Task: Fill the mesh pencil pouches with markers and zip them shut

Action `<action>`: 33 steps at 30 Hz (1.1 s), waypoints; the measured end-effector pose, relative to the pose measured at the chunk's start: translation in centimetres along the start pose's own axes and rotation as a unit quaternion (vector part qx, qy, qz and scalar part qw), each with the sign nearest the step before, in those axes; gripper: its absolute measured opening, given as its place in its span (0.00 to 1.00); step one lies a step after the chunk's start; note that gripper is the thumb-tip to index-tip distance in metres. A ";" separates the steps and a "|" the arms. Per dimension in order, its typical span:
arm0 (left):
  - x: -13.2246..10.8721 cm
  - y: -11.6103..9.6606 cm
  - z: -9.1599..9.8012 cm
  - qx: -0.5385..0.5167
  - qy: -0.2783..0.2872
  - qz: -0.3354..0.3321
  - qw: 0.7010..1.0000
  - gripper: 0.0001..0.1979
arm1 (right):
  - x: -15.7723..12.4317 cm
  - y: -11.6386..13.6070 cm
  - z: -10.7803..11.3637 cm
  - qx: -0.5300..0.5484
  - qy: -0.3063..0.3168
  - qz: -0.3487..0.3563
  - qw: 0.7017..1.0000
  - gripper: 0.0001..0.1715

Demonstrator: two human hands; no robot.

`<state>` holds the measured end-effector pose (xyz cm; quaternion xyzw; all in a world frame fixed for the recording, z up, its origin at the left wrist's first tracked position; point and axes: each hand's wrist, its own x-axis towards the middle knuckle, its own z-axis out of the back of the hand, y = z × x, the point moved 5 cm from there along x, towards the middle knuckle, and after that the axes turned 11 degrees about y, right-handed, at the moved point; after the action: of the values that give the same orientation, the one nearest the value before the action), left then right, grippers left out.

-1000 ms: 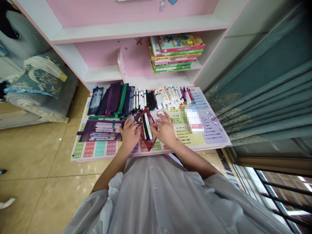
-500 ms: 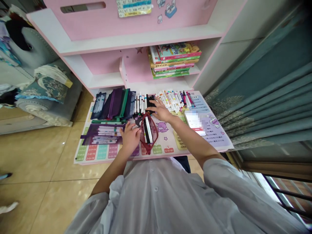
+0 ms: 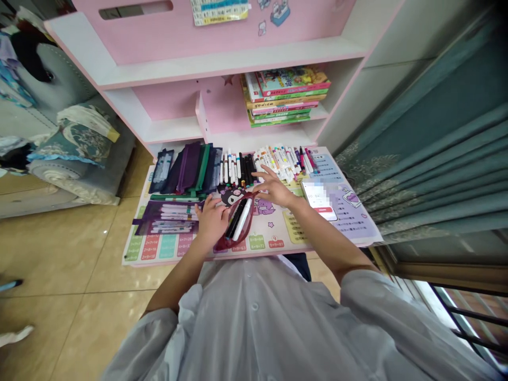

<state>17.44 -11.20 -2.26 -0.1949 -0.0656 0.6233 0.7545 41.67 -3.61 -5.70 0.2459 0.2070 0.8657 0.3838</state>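
Red mesh bag, with black and white pens seen in it, is laid at a slant on the desk, between two hands set apart. Its left side is touched by the left hand, and its far end is met by the right hand's fingers, but whether it is pinched by either cannot be told.

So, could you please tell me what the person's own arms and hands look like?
The left sleeve and right sleeve are grey, loose and short, with no pattern visible. The left hand and right hand are bare, with no gloves, watch or bracelet showing.
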 end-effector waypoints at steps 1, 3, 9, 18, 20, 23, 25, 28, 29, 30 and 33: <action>0.2 -0.2 0.1 0.005 0.001 -0.006 1.000 0.12 | -0.9 -0.1 0.2 0.013 -0.012 -0.004 1.000 0.04; 0.6 -0.7 0.1 0.014 0.006 -0.020 1.000 0.11 | -2.9 0.0 0.5 0.040 -0.044 -0.014 0.998 0.04; 2.2 -2.5 0.1 0.020 0.024 -0.053 0.998 0.09 | -9.1 1.3 0.3 0.097 -0.196 -0.095 0.971 0.08; 0.6 -1.3 1.2 0.032 0.047 -0.116 0.992 0.23 | -12.4 1.1 -0.7 0.117 -0.330 -0.198 0.915 0.08; -0.2 -0.5 1.2 0.052 0.080 -0.138 0.986 0.34 | -12.3 0.9 -0.7 0.119 -0.335 -0.204 0.912 0.07; -0.7 0.6 1.2 0.079 0.081 -0.134 0.984 0.32 | -12.2 1.0 -0.8 0.119 -0.338 -0.208 0.910 0.07; -0.6 1.2 1.3 0.081 0.051 -0.117 0.988 0.21 | -12.2 1.1 -0.8 0.120 -0.339 -0.205 0.910 0.07; 0.0 1.6 1.3 0.062 0.018 -0.106 0.992 0.07 | -12.3 1.3 -1.0 0.126 -0.348 -0.188 0.910 0.09; 0.3 1.7 1.3 0.056 0.011 -0.104 0.993 0.06 | -12.4 1.4 -1.0 0.128 -0.354 -0.184 0.908 0.09; 0.5 1.7 1.2 0.051 0.005 -0.101 0.994 0.06 | -12.5 1.5 -1.1 0.130 -0.359 -0.181 0.906 0.09; 1.0 1.7 1.1 0.042 -0.015 -0.080 0.996 0.06 | -12.6 1.8 -1.3 0.135 -0.361 -0.179 0.905 0.09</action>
<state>15.69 -9.72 -2.03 -0.1478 -0.0663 0.5664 0.8081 47.28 -14.55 -9.08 0.5497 0.2094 0.5980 0.5444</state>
